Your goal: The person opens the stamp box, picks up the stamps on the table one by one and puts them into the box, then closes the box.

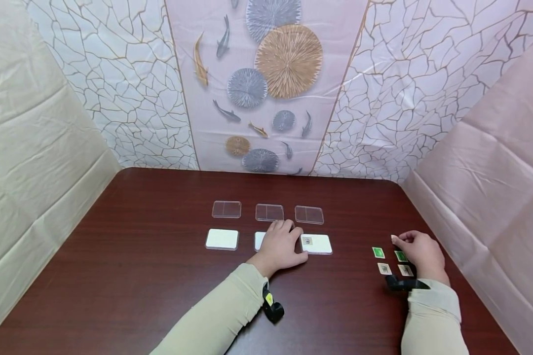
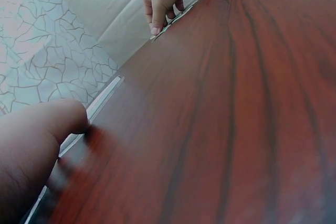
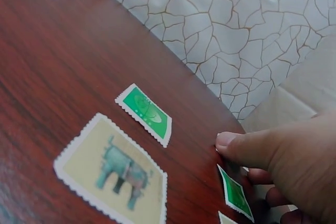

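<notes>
My left hand [image 1: 279,249] lies over the middle white card [image 1: 259,240], covering most of it. Its thumb and forefinger touch the left end of the right white card [image 1: 322,244], which carries a small beige stamp [image 1: 308,241]. In the left wrist view the thumb [image 2: 71,119] meets that card's edge. At the right, my right hand [image 1: 422,254] pinches a small pale stamp [image 1: 393,239] between thumb and fingers; its face is mostly hidden. Below that hand lie green stamps [image 1: 378,252] and beige stamps with an animal picture [image 3: 118,174].
Another white card [image 1: 222,239] lies left of the left hand. Three clear plastic covers [image 1: 226,209] form a row behind the cards. The dark wooden table [image 1: 129,256] ends at a patterned cloth backdrop [image 1: 129,98], with plain cloth walls [image 1: 493,148] at both sides.
</notes>
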A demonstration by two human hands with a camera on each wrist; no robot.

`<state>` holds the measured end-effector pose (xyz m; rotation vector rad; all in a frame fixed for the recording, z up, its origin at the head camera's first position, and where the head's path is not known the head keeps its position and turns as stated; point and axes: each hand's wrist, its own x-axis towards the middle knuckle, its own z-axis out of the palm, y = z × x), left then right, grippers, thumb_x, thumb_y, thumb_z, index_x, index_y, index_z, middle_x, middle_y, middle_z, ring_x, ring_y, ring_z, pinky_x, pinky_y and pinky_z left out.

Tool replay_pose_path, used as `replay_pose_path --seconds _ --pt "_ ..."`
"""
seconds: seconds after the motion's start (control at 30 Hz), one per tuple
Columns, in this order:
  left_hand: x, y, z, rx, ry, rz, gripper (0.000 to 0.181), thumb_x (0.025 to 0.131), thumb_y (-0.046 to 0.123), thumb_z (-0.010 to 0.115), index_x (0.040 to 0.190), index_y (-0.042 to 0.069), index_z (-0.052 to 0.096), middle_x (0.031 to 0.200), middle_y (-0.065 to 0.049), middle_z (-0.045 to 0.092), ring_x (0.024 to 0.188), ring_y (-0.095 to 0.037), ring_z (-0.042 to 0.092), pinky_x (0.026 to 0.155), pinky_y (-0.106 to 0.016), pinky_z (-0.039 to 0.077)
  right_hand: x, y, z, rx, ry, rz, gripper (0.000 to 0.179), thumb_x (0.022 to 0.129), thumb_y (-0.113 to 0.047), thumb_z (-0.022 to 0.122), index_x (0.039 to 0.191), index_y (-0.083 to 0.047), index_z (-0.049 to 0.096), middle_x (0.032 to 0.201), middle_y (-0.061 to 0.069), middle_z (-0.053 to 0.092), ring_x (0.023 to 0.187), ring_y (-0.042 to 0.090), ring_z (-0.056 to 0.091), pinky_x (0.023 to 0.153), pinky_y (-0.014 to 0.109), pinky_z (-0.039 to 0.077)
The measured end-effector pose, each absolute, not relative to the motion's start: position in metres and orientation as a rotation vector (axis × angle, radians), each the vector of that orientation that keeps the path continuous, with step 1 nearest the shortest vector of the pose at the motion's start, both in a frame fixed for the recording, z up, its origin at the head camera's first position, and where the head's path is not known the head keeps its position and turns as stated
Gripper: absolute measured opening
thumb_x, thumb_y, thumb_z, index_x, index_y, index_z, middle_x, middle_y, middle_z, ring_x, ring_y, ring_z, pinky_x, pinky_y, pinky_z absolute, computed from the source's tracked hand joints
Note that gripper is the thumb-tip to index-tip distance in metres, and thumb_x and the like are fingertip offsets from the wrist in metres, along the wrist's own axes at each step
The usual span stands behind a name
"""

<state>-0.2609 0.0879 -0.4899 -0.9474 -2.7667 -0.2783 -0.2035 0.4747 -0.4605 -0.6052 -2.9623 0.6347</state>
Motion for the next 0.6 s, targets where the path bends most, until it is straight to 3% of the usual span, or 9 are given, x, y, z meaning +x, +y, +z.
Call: replay_pose_path --seconds 0.4,0.6 --pt "-0.262 0.0881 -0.4904 -0.944 -2.796 -0.27 0.059 0.085 0.06 0.06 0.132 0.023 0.062 0.125 -0.002 0.054 0.119 -0.023 0.049 0.116 -0.043 0.031 -0.2078 0.4745 -0.4652 -0.593 -2.837 0.777 0.039 0.097 -0.027 0.065 0.119 0.004 0.057 0.107 0.028 0.063 0.094 0.041 0.058 0.079 0.051 0.045" --pt "-0.2624 0.0878 -0.4903 -0.945 -2.791 -0.275 0.059 0.085 0.06 0.06 0.132 0.023 0.062 0.123 -0.002 0.054 0.118 -0.023 0.049 0.116 -0.044 0.031 -0.2107 0.4748 -0.4636 -0.63 -2.771 0.868 0.035 0.099 -0.024 0.059 0.117 0.006 0.059 0.108 0.029 0.064 0.096 0.04 0.058 0.078 0.046 0.044"
